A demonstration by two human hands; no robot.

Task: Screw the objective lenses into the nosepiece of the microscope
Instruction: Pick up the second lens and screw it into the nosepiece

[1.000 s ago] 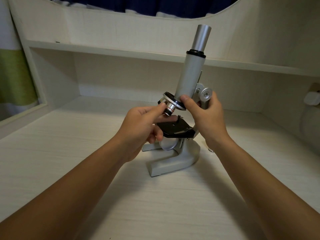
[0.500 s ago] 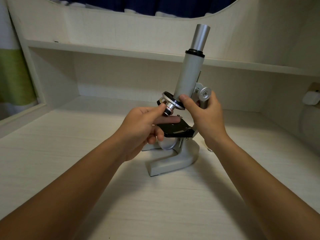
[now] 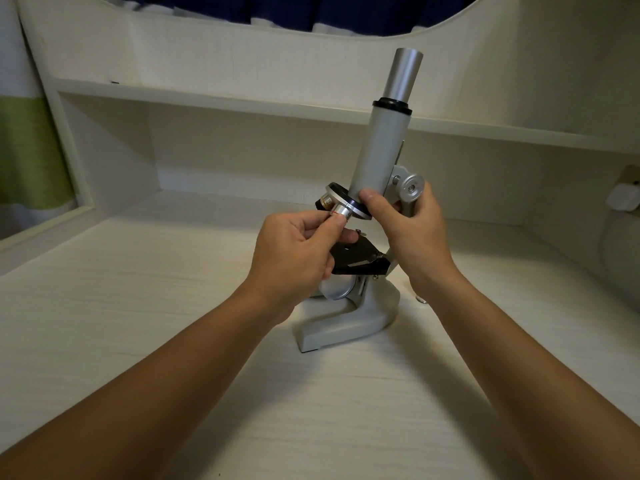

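A grey microscope [image 3: 382, 157] stands on the pale wooden desk, its tube tilted up to the right. Under the tube sits the round nosepiece [image 3: 341, 197]. A silver objective lens [image 3: 343, 212] hangs from the nosepiece's near side, and my left hand [image 3: 294, 258] pinches it between thumb and fingers. A second, brass-coloured objective lens [image 3: 325, 201] shows on the nosepiece's far left. My right hand [image 3: 412, 230] grips the microscope arm just below the focus knob [image 3: 412, 187], thumb pressed against the base of the tube. The black stage [image 3: 356, 259] lies below the lens.
The desk [image 3: 138, 306] sits in a white alcove with a shelf [image 3: 242, 105] running across the back. A white device [image 3: 621, 199] hangs on the right wall. A small clear object [image 3: 420, 299] lies on the desk behind my right wrist.
My left thumb and fingers have shifted around the silver objective lens, turning on it. My right hand keeps its hold on the microscope arm.
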